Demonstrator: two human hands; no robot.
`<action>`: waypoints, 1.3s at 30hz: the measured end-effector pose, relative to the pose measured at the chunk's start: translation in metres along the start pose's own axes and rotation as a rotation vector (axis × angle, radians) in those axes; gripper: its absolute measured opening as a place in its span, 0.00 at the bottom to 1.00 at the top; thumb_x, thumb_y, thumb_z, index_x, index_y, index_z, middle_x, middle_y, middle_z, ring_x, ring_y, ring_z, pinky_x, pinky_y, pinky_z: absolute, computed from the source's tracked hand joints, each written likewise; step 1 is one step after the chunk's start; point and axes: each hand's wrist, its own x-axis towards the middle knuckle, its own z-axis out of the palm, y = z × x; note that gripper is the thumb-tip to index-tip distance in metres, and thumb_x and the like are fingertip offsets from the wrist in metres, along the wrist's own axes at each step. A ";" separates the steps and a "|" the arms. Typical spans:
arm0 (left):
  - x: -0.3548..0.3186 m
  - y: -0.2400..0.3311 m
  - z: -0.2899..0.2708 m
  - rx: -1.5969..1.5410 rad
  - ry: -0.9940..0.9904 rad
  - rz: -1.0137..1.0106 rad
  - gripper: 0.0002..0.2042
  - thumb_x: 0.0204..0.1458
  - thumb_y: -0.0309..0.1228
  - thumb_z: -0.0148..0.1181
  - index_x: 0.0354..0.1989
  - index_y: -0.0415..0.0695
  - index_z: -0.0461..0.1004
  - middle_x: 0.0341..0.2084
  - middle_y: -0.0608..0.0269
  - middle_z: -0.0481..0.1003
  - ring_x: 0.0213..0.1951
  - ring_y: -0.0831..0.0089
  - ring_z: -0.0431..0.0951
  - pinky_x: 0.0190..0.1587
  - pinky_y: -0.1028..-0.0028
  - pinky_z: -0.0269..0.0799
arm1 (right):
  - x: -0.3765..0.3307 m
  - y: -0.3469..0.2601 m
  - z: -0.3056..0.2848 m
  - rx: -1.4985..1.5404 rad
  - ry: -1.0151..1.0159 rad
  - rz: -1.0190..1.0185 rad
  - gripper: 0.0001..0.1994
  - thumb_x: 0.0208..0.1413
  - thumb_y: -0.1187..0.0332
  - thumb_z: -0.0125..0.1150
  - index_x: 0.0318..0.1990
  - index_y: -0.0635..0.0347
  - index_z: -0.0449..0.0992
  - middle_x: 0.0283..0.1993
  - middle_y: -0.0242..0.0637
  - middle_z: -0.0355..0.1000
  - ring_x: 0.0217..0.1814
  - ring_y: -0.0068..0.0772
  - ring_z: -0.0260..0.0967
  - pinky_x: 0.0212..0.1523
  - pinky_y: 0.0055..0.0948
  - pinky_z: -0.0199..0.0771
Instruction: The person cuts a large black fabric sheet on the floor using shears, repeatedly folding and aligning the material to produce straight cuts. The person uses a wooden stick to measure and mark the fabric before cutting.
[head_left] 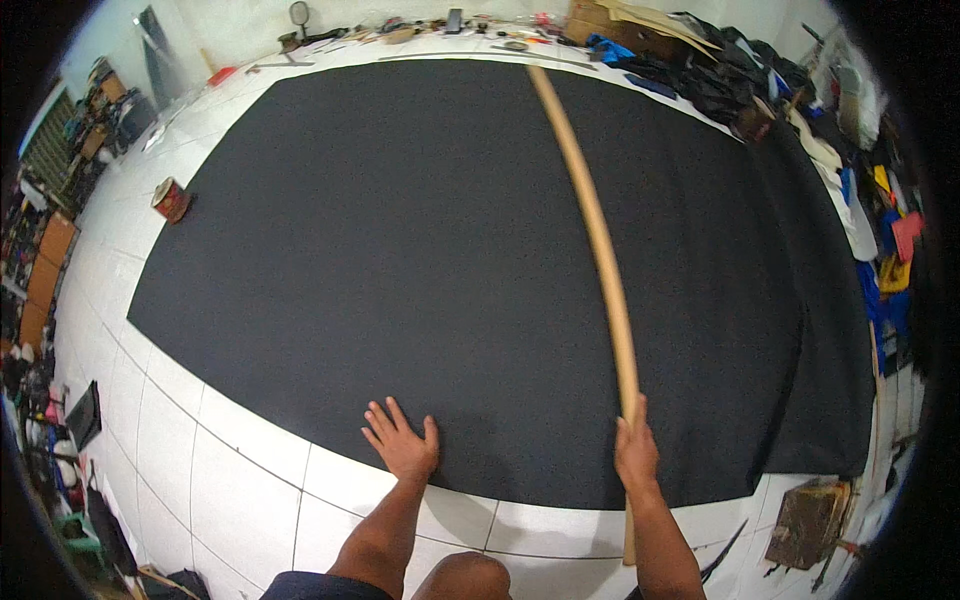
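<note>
A large sheet of black material (pixel 400 250), fabric or leather-like, lies spread over the white tiled floor. My left hand (pixel 403 442) presses flat on its near edge, fingers spread. Across the sheet, from its far edge to the near one, runs a long pale wooden strip (pixel 600 240); the lens makes it look curved. My right hand (pixel 637 450) grips the strip close to its near end, which sticks out past the sheet onto the tiles. To the right of the strip the sheet has folds and a doubled-over part.
A reddish tin can (pixel 171 200) sits at the sheet's left edge. Small tools and a phone-like object (pixel 454 20) line the far wall. Dark bundled material (pixel 715 75) heaps at the far right. A worn brown block (pixel 808 524) stands near right. Clutter fills both sides.
</note>
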 end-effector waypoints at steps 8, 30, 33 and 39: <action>-0.003 -0.002 0.006 -0.062 0.032 -0.002 0.41 0.54 0.52 0.51 0.71 0.39 0.50 0.71 0.38 0.43 0.73 0.46 0.38 0.71 0.48 0.28 | 0.079 -0.259 0.078 -0.156 -0.164 -0.665 0.31 0.66 0.55 0.47 0.73 0.43 0.44 0.41 0.54 0.73 0.42 0.55 0.76 0.45 0.49 0.76; -0.006 -0.004 0.009 -0.057 0.174 0.052 0.38 0.55 0.55 0.49 0.65 0.33 0.61 0.68 0.36 0.50 0.72 0.45 0.45 0.71 0.46 0.34 | -0.003 -0.184 0.016 -0.385 -0.306 -1.203 0.30 0.63 0.46 0.49 0.71 0.33 0.52 0.40 0.39 0.72 0.44 0.41 0.74 0.39 0.41 0.78; -0.010 -0.009 0.020 -0.068 0.199 0.069 0.38 0.55 0.53 0.51 0.65 0.32 0.59 0.68 0.35 0.51 0.72 0.44 0.43 0.71 0.46 0.32 | -0.010 -0.129 0.004 -0.430 -0.314 -1.135 0.29 0.63 0.46 0.48 0.70 0.37 0.54 0.41 0.39 0.72 0.47 0.42 0.72 0.41 0.43 0.77; -0.011 -0.012 0.022 -0.064 0.134 0.086 0.42 0.54 0.57 0.51 0.68 0.34 0.55 0.70 0.38 0.46 0.73 0.44 0.37 0.71 0.46 0.27 | -0.024 0.000 -0.073 -0.416 -0.363 -0.983 0.31 0.60 0.46 0.54 0.67 0.49 0.61 0.40 0.40 0.72 0.46 0.41 0.72 0.41 0.43 0.76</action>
